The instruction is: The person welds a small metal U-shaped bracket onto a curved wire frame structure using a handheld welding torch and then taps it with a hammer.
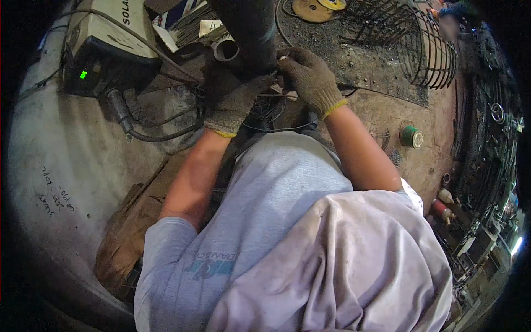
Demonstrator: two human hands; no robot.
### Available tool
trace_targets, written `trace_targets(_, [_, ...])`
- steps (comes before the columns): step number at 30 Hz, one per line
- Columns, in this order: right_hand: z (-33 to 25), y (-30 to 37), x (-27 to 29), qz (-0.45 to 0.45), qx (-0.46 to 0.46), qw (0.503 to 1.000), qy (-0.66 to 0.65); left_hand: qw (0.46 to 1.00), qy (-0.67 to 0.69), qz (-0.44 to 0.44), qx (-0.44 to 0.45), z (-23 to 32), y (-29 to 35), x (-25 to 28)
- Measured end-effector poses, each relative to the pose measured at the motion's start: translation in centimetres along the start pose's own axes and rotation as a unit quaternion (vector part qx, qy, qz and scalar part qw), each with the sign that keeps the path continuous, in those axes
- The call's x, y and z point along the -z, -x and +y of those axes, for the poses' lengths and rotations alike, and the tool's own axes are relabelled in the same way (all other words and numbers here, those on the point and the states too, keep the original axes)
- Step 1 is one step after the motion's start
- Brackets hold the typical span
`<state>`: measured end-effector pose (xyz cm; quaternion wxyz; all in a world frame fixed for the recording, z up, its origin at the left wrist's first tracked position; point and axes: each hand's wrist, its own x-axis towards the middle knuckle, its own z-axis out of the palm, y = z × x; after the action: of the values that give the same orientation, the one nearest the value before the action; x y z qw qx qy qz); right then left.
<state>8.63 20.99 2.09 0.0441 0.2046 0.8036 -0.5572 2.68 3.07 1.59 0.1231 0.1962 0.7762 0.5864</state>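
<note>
Both my hands wear brown knit work gloves with yellow cuffs. They meet in front of a dark upright cylinder-like thing (246, 33) at the top middle. My left hand (229, 102) is closed, its fingertips reaching right toward the other hand. My right hand (310, 77) is closed in a pinch, with a small pale tip showing by its fingers. What either hand holds is too small and dark to make out. Just above my left hand is the round open end of a short metal tube (226, 51). Below the fingers lies a tangle of thin wire (268, 110).
A welding machine (110, 50) with a green display stands at left, a thick cable (160, 135) running from it. Curved metal bar cages (434, 50) lie far right on a dirty metal plate (381, 77). A green spool (411, 136) sits at right. Metal clutter lines the right edge.
</note>
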Motion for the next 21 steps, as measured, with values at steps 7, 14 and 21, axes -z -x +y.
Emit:
trace_targets(7, [-0.2,-2.1,0.5,0.239,0.182,0.937,-0.179,1.0,0.003,-0.007,0.008,-1.0,0.0,0.1])
trace_targets(14, [-0.4,-6.1,-4.1,0.146,0.222,0.895,-0.359,0.992,-0.123,0.006,0.031,1.2,-0.4,0.2])
trace_targets(21, [-3.2,-6.2,-3.3,-0.001,0.132,0.869,-0.478,0.986,-0.158,0.043,-0.02,1.3,0.0,-0.7])
